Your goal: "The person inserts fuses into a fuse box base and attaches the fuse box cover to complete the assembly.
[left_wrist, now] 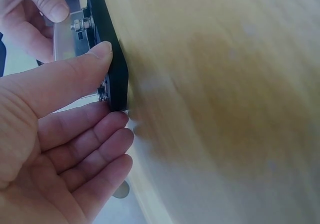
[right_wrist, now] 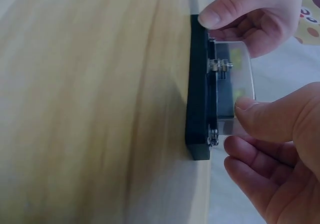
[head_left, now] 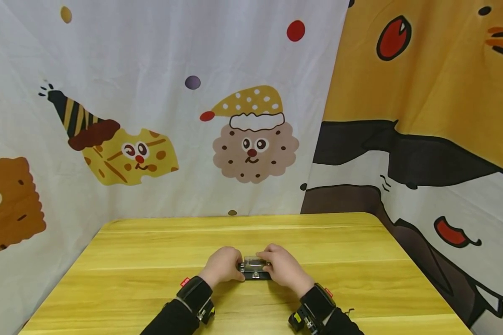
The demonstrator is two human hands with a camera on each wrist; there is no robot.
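Observation:
A small device with a black base (head_left: 256,276) and a clear plastic cover (right_wrist: 245,66) sits on the table between both hands. Metal terminal screws (right_wrist: 220,65) stick out along its side. At its left end, my left hand (head_left: 224,266) grips the base, with the thumb (left_wrist: 92,61) on the side and the fingers at the end. My right hand (head_left: 284,267) pinches the cover from the right, its thumb (right_wrist: 260,115) lying against the clear plastic. Fingers behind the cover are partly hidden. What is inside the cover is unclear, though yellow patches show through.
The yellow wood-grain table (head_left: 151,246) stretches out around the hands. A white curtain (head_left: 159,70) printed with cartoon food hangs behind it, and an orange, black and white cloth (head_left: 369,83) hangs to the right. Each wrist carries a black strap with a camera.

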